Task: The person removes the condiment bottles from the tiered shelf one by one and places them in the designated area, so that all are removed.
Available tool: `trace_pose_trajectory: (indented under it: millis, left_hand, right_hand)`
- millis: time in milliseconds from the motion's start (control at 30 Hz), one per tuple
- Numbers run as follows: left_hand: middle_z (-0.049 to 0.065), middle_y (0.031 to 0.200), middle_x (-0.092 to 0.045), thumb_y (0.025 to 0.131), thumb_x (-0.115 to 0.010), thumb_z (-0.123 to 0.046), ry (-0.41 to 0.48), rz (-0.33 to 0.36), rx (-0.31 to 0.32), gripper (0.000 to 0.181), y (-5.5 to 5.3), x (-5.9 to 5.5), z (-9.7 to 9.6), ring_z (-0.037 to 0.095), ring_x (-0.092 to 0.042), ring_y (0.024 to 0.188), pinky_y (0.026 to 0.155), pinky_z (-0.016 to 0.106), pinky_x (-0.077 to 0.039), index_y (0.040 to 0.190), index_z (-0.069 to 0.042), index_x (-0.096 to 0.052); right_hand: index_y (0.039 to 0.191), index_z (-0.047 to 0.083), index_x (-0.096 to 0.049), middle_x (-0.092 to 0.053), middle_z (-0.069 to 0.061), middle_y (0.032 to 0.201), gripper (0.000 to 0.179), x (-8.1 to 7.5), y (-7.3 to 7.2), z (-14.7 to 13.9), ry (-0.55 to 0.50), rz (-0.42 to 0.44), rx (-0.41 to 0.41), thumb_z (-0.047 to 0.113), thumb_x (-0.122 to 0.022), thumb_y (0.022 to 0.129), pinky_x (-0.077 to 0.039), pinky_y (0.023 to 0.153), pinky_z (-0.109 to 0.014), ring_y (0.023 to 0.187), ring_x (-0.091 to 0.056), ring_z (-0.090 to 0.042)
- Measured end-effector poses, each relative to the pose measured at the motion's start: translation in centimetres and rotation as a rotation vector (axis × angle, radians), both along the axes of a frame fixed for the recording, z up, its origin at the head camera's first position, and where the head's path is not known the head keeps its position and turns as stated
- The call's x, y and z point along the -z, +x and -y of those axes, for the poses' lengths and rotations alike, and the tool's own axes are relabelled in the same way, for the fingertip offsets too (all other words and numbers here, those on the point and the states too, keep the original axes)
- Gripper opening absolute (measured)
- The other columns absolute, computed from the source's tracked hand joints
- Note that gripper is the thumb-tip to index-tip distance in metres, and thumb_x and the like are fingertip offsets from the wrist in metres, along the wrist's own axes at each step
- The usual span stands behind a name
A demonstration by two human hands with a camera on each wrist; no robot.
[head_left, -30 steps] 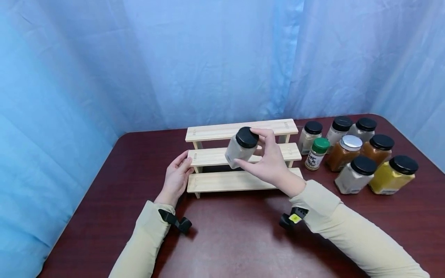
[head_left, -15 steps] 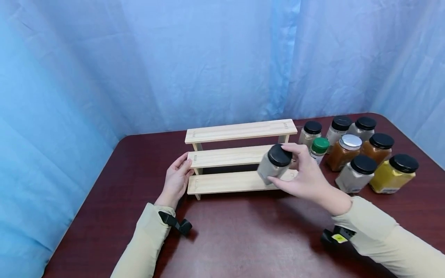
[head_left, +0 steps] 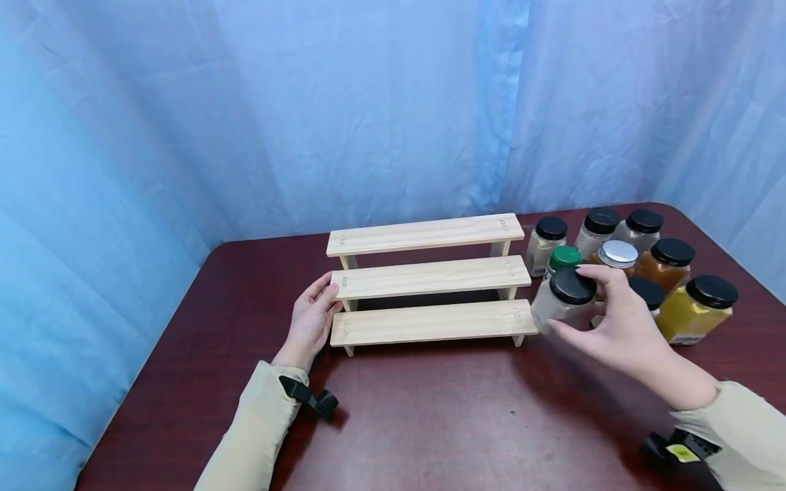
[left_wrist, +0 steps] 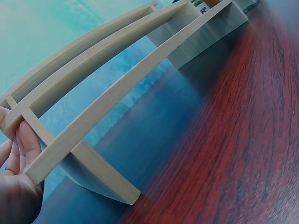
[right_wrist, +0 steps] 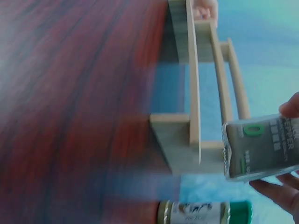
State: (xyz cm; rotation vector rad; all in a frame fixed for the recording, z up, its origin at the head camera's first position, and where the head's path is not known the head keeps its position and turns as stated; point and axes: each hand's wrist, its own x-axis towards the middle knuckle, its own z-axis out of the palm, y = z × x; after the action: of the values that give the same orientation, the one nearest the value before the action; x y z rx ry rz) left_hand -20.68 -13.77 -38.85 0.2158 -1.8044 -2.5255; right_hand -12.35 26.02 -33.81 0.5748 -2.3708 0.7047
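In the head view my right hand (head_left: 626, 327) grips a spice jar (head_left: 555, 310) with a black lid, thumb low on one side and fingers at the lid. The jar hangs tilted off the right end of the rack's lowest shelf. Its grey contents and printed label show in the right wrist view, on the jar (right_wrist: 261, 147). My left hand (head_left: 308, 319) holds the left end of the middle shelf of a three-tier wooden rack (head_left: 430, 276). Fingers (left_wrist: 29, 142) reach under that shelf in the left wrist view.
Several jars stand right of the rack: a green-capped shaker (head_left: 563, 256), a silver-lidded jar (head_left: 617, 254), a yellow jar (head_left: 690, 315), a brown jar (head_left: 666, 269) and black-lidded pale jars (head_left: 543, 249). The held jar and right hand partly cover some. A blue curtain (head_left: 368, 116) hangs behind the dark red table (head_left: 430, 423).
My right hand has carried the jar rightward and somewhat down, from in front of the middle shelf to beyond the rack's right end. The left hand stays on the rack.
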Motion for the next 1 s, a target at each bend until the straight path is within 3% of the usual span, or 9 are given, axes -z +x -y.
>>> trace_pose_trajectory:
  millis: [33,133,200,300,400,567,700,1000]
  left_hand:
    - [-0.003,0.099,-0.054,0.098,-0.046,-0.001,0.003,0.0,0.0,0.047,0.0,0.0,0.0,0.001,-0.055,0.076,0.066,0.015,-0.044,0.143,0.004,-0.034]
    - [-0.003,0.102,-0.054,0.098,-0.046,-0.002,0.002,0.0,0.005,0.047,-0.1,0.0,0.0,0.001,-0.055,0.077,0.067,0.015,-0.045,0.143,0.003,-0.035]
    - [-0.003,0.103,-0.054,0.098,-0.046,-0.002,-0.001,0.001,0.005,0.047,-0.2,0.0,0.0,0.001,-0.055,0.078,0.067,0.015,-0.045,0.143,0.003,-0.035]
    - [-0.002,0.102,-0.053,0.098,-0.047,-0.002,-0.005,0.002,-0.004,0.047,-0.3,0.1,0.0,0.001,-0.055,0.078,0.066,0.015,-0.044,0.143,0.003,-0.035]
    - [-0.003,0.101,-0.054,0.098,-0.047,-0.002,-0.009,-0.001,-0.011,0.047,-0.3,0.2,0.1,0.001,-0.055,0.077,0.066,0.015,-0.044,0.143,0.004,-0.035]
    - [-0.004,0.099,-0.055,0.098,-0.047,-0.002,0.002,0.01,-0.011,0.046,0.0,0.4,0.1,0.001,-0.055,0.076,0.065,0.015,-0.045,0.142,0.004,-0.036]
    - [-0.005,0.095,-0.056,0.098,-0.047,-0.002,0.014,0.01,-0.01,0.046,0.1,0.4,0.1,0.001,-0.055,0.075,0.065,0.015,-0.045,0.142,0.004,-0.037]
    - [-0.007,0.088,-0.055,0.098,-0.047,-0.001,0.008,0.006,-0.003,0.047,-0.1,0.0,0.1,0.001,-0.054,0.072,0.064,0.015,-0.044,0.143,0.006,-0.035]
  right_hand:
    - [0.125,-0.004,-0.037,-0.055,-0.02,0.1,0.081,0.1,0.0,-0.3,-0.002,0.024,0.021,0.032,-0.083,0.07,-0.037,0.05,-0.01,0.058,-0.045,0.002]
    - [0.125,-0.004,-0.04,-0.053,-0.021,0.104,0.085,0.4,0.1,-0.9,-0.002,0.096,0.083,0.0,-0.088,0.054,-0.036,0.056,-0.008,0.071,-0.051,-0.009]
    - [0.124,-0.006,-0.041,-0.052,-0.022,0.107,0.083,0.7,0.1,-1.1,0.009,0.137,0.112,0.002,-0.088,0.056,-0.036,0.06,-0.009,0.081,-0.053,-0.02]
    - [0.125,-0.009,-0.04,-0.049,-0.026,0.111,0.08,1.1,-0.1,-1.3,0.029,0.197,0.144,0.005,-0.086,0.061,-0.043,0.065,-0.021,0.09,-0.05,-0.034]
    - [0.125,-0.01,-0.039,-0.048,-0.027,0.111,0.078,1.5,-0.3,-1.3,0.032,0.242,0.156,0.004,-0.084,0.063,-0.048,0.065,-0.039,0.092,-0.049,-0.038]
    - [0.125,-0.01,-0.038,-0.047,-0.029,0.111,0.077,2.3,-0.6,-1.4,0.008,0.282,0.151,0.003,-0.084,0.064,-0.047,0.069,-0.053,0.096,-0.049,-0.042]
    - [0.125,-0.01,-0.037,-0.047,-0.03,0.112,0.078,2.7,-0.9,-1.4,0.003,0.287,0.145,0.002,-0.084,0.064,-0.045,0.072,-0.061,0.096,-0.049,-0.045]
    - [0.126,-0.01,-0.034,-0.046,-0.033,0.113,0.078,2.8,-1.0,-1.4,0.019,0.308,0.158,-0.002,-0.083,0.065,-0.046,0.074,-0.063,0.095,-0.049,-0.046]
